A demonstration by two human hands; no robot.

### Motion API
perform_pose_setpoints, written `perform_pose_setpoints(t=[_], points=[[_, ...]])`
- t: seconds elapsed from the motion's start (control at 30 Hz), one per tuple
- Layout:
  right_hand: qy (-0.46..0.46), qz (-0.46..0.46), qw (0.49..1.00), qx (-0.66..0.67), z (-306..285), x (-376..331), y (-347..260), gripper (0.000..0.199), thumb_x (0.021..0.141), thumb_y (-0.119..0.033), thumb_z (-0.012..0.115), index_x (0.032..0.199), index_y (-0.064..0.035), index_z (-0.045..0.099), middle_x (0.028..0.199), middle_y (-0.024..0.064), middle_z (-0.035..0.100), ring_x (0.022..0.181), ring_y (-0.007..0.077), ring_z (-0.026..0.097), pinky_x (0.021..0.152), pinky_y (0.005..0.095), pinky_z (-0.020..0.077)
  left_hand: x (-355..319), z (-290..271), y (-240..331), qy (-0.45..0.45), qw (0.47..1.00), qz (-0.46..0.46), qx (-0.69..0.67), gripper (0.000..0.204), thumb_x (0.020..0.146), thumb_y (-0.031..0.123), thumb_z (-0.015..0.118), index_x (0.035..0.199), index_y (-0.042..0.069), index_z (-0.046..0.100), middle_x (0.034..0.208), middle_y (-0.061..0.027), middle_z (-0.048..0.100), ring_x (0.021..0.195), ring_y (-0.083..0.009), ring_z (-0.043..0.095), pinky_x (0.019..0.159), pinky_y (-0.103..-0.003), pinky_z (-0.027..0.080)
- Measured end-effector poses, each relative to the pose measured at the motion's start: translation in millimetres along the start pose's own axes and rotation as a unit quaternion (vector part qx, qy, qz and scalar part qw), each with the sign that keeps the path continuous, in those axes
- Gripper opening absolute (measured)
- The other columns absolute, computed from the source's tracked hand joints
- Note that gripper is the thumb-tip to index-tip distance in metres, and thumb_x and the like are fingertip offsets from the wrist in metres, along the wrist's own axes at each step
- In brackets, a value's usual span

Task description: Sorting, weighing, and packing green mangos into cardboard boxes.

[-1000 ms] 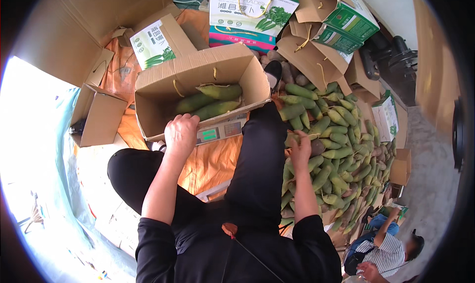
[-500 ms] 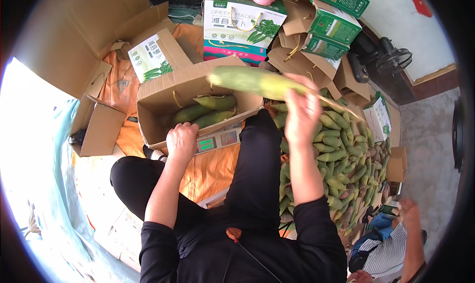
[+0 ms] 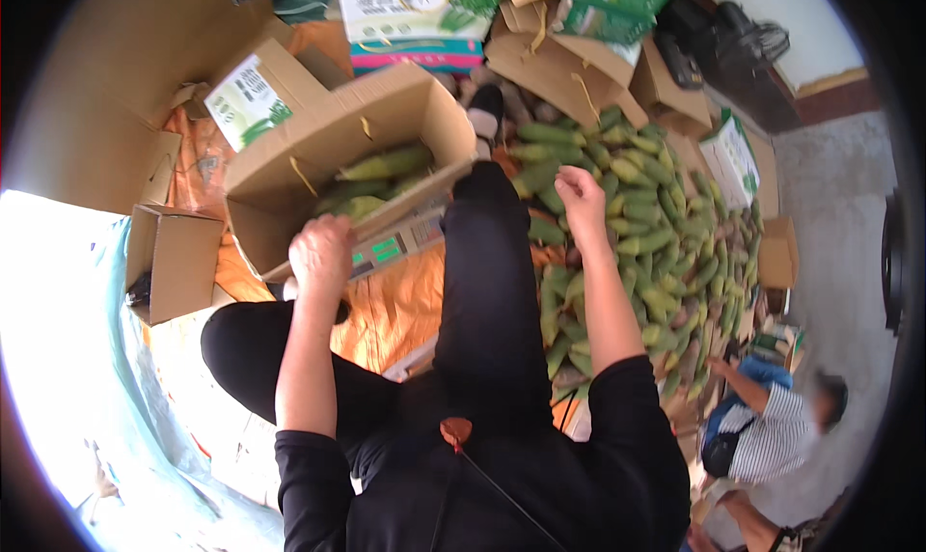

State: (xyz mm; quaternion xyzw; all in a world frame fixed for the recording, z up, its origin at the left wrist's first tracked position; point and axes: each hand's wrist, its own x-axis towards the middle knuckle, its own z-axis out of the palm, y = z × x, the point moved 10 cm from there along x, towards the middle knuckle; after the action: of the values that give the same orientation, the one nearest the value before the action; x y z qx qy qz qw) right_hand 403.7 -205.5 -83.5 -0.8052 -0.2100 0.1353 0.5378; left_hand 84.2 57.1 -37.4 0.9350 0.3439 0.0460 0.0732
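A cardboard box (image 3: 265,207) with cord handles stands tilted in front of me, with several green radishes (image 3: 386,163) lying in it. My left hand (image 3: 323,251) is closed over the box's near rim at its left part. To the right, my right hand (image 3: 583,197) hovers over a big pile of green radishes (image 3: 646,241). Its fingers are curled together, and no radish shows in them. Under the box's near side a scale (image 3: 391,248) with a lit green display peeks out, partly covered by the box.
Printed cartons (image 3: 424,7) and open boxes (image 3: 564,65) stand beyond the pile. Another printed box (image 3: 253,98) is at the left, above orange sheeting (image 3: 395,301). A dark fan (image 3: 748,41) stands at the back right. A person in a striped shirt (image 3: 772,431) is at the lower right.
The radish has left my right hand, which has moved from beside the box to over the pile. The view has shifted, and the striped-shirt person now shows more fully with an arm lowered toward the pile.
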Motion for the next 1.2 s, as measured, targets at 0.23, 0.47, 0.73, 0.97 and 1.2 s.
perform_pose_setpoints(t=[0.23, 0.47, 0.73, 0.97, 1.2], points=[[0.057, 0.129, 0.979, -0.149, -90, -78, 170, 0.026, 0.083, -0.014, 0.065, 0.105, 0.0004, 0.066, 0.101, 0.0169, 0.069, 0.094, 0.0302, 0.066, 0.083, 0.0359, 0.0504, 6, 1, 10, -0.038, 0.999, -0.003, 0.001, 0.014, 0.077, 0.019, 0.069, 0.084, 0.009, 0.062, 0.085, -0.0087, 0.062, 0.086, -0.0295, 0.062, 0.072, -0.043, 0.051], [0.062, 0.203, 0.947, -0.240, -105, -133, 186, 0.025, 0.084, -0.015, 0.064, 0.105, -0.0016, 0.066, 0.101, 0.0179, 0.067, 0.096, 0.0341, 0.063, 0.083, 0.0405, 0.0493, 3, -1, 9, -0.022, 1.000, -0.009, -0.001, 0.016, 0.076, 0.019, 0.070, 0.084, 0.009, 0.061, 0.085, -0.0078, 0.062, 0.087, -0.0287, 0.061, 0.073, -0.042, 0.050], [-0.170, 0.044, 0.856, -0.487, -52, -150, 121, 0.024, 0.076, -0.015, 0.070, 0.099, -0.0086, 0.068, 0.113, 0.0110, 0.060, 0.110, 0.0310, 0.053, 0.087, 0.0458, 0.0443, 4, -2, 7, -0.017, 1.000, -0.011, -0.006, 0.016, 0.075, 0.017, 0.071, 0.085, 0.009, 0.062, 0.084, -0.0076, 0.062, 0.086, -0.0284, 0.062, 0.072, -0.042, 0.051], [-0.322, -0.044, 0.684, -0.653, -24, -174, 143, 0.024, 0.070, -0.013, 0.072, 0.094, -0.0131, 0.073, 0.123, 0.0066, 0.054, 0.119, 0.0276, 0.046, 0.089, 0.0469, 0.0420, 2, -3, 8, -0.005, 1.000, -0.004, -0.019, 0.015, 0.073, 0.016, 0.071, 0.079, 0.008, 0.060, 0.081, -0.0080, 0.061, 0.082, -0.0284, 0.061, 0.071, -0.041, 0.051], [-0.388, -0.016, 0.642, -0.662, -13, -168, 147, 0.011, 0.082, -0.012, 0.065, 0.091, -0.0135, 0.072, 0.115, 0.0047, 0.055, 0.117, 0.0275, 0.046, 0.090, 0.0478, 0.0440, -4, -14, 4, -0.012, 0.999, 0.014, -0.038, 0.014, 0.074, 0.014, 0.070, 0.082, 0.007, 0.061, 0.083, -0.0076, 0.062, 0.086, -0.0278, 0.062, 0.075, -0.041, 0.049]])
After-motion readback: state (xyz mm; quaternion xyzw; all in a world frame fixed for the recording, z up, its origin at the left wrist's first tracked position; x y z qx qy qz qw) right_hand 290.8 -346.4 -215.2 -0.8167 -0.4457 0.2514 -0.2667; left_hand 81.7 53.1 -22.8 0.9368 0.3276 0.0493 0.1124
